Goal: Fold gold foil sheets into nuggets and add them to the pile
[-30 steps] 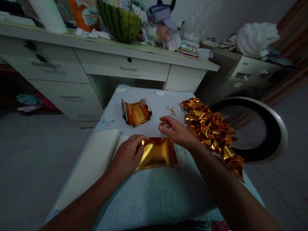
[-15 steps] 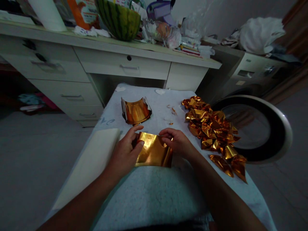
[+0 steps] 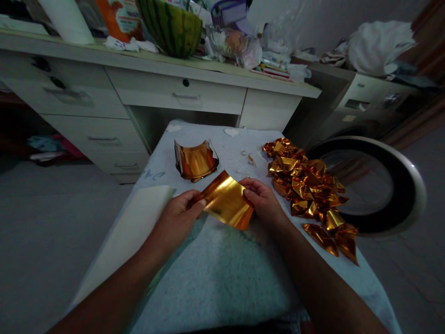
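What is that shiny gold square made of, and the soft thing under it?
The gold sheet, pinched between left hand and right hand, looks like thin metallic foil paper: mirror-bright, bending easily. The covering beneath seems fuzzy, matte cloth.

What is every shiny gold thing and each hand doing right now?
gold sheet: flat, unfolded, lifted off the cloth, pinched at both sides.
left hand: closed on the sheet's left corner.
right hand: closed on the sheet's right edge.
stack of gold sheets: curled upward, lying on the cloth.
folded gold pieces: folded, heaped at the right.
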`<state>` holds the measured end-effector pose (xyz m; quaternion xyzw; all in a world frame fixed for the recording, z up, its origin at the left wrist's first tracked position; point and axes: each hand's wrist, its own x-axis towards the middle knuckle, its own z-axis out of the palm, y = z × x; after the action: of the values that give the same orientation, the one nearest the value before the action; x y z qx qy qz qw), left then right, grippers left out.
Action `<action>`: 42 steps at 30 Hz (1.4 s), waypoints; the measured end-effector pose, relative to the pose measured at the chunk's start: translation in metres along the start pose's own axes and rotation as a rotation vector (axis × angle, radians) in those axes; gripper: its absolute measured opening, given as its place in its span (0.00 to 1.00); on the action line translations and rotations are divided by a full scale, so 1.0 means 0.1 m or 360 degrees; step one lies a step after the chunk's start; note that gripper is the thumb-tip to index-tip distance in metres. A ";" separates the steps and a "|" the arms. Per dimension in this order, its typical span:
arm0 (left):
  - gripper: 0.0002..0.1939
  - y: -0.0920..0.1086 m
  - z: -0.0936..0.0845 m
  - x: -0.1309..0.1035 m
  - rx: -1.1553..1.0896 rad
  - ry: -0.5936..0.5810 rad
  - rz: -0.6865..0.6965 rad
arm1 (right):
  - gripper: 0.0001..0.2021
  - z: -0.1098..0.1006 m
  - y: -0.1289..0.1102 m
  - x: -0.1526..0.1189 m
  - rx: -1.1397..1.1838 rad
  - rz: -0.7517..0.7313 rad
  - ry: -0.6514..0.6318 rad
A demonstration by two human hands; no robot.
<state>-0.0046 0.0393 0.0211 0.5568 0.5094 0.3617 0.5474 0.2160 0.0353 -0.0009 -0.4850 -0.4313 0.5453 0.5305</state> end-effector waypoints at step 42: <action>0.12 0.06 0.05 -0.12 0.0940 -0.0366 0.0414 | 0.07 -0.05 -0.29 -0.24 -0.1206 -0.0531 -0.0629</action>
<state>-0.0013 0.0274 0.0281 0.7888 0.4517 0.2000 0.3657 0.2250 0.0125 0.0289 -0.4554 -0.7654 0.3384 0.3037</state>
